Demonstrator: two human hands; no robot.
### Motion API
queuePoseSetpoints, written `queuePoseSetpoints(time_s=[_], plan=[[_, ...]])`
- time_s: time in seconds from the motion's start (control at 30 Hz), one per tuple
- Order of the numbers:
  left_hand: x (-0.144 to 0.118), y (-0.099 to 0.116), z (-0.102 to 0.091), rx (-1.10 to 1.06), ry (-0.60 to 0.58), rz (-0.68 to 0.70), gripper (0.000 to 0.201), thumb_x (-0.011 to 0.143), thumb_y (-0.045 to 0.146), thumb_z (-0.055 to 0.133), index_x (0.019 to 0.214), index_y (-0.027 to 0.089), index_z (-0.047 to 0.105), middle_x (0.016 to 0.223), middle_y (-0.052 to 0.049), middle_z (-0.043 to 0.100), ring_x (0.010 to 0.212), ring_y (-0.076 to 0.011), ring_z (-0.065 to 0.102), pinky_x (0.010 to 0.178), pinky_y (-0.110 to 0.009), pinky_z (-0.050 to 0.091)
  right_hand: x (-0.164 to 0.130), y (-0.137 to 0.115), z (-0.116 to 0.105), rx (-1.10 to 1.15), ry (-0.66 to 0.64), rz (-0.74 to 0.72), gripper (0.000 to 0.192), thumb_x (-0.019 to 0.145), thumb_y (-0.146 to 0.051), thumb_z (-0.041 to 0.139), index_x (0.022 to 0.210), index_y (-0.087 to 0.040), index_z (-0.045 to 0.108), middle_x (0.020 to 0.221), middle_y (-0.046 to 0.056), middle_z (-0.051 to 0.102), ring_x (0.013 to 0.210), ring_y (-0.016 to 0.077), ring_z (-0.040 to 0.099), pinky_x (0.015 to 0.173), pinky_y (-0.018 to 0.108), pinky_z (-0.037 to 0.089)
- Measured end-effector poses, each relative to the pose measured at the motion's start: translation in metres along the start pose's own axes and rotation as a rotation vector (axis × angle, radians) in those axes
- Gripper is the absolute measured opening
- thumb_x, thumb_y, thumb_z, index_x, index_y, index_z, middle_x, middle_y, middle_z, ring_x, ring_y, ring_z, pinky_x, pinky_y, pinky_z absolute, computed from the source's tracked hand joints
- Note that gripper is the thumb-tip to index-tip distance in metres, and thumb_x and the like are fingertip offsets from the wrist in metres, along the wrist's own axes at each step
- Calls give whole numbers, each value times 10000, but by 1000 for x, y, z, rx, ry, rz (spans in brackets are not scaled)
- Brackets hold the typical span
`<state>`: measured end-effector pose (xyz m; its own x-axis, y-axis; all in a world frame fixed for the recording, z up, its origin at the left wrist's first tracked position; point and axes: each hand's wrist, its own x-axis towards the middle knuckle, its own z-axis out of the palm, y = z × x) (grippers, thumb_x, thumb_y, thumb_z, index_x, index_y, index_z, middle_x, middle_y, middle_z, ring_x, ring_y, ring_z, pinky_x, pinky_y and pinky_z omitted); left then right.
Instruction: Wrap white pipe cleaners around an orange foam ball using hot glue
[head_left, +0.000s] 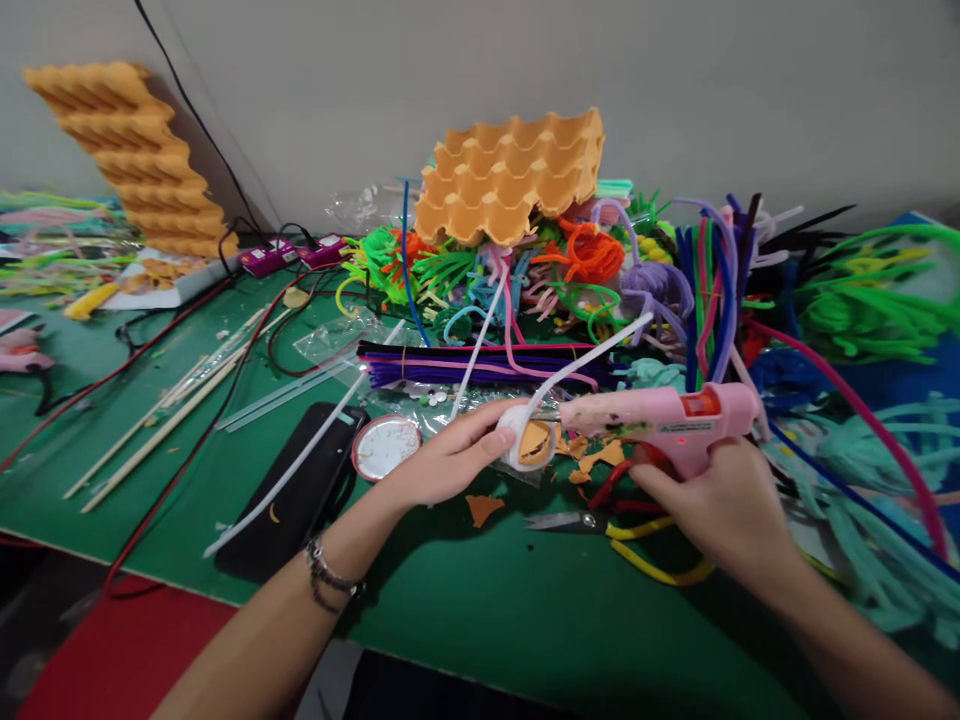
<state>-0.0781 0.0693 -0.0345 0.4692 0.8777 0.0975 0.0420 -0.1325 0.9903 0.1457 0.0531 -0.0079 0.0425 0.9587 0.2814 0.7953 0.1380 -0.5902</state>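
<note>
Left hand (442, 462) grips white-wrapped ring with orange center (529, 440); right hand (724, 500) clenched on pink glue gun (660, 418), nozzle at ring.

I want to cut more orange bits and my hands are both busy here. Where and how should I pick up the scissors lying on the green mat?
Take the scissors by the yellow handle loops, which lie toward your right hand, just under the pink glue gun. Come from above and from the right; the blades point left toward the left hand and lie flat on the mat.

Right hand (720, 505) grips glue gun (660, 418); left hand (442, 462) white piece (529, 440).
</note>
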Motion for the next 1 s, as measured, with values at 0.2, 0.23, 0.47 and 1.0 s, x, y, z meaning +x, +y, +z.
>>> queuePoseSetpoints(time_s=[0.2, 0.23, 0.47, 1.0], plan=[[0, 1, 0, -27, 17, 2, 318, 823, 297, 543, 1131, 250, 604, 1229, -34, 597, 1163, -216, 516, 1031, -337, 350, 0, 0, -1, 2, -33, 32, 203, 548, -323, 518, 430, -266, 364, 363, -12, 439, 347, 136, 411, 340, 277, 331], [0, 1, 0, -40, 21, 1, 314, 817, 294, 553, 1123, 249, 608, 1223, -33, 601, 1162, -218, 517, 1030, -338, 350, 0, 0, -1, 4, -30, 32, 193, 549, -322, 516, 435, -266, 372, 369, -11, 448, 353, 139, 419, 344, 279, 339], [-1, -2, -1, -76, 54, -37, 336, 785, 320, 600, 1108, 229, 620, 1217, -46, 607, 1166, -244, 516, 1028, -353, 362, 1, 0, -3, -10, -23, 13, 227, 561, -318, 509, 419, -272, 338, 355, -11, 440, 351, 142, 419, 342, 273, 341], [-3, 2, -6, -20, 63, -6, 338, 805, 303, 573, 1136, 247, 609, 1236, -30, 595, 1164, -236, 517, 1019, -328, 370, 0, 3, -2, -28, -28, -1, 199, 580, -328, 482, 460, -272, 334, 392, -2, 435, 386, 154, 419, 384, 293, 348]])
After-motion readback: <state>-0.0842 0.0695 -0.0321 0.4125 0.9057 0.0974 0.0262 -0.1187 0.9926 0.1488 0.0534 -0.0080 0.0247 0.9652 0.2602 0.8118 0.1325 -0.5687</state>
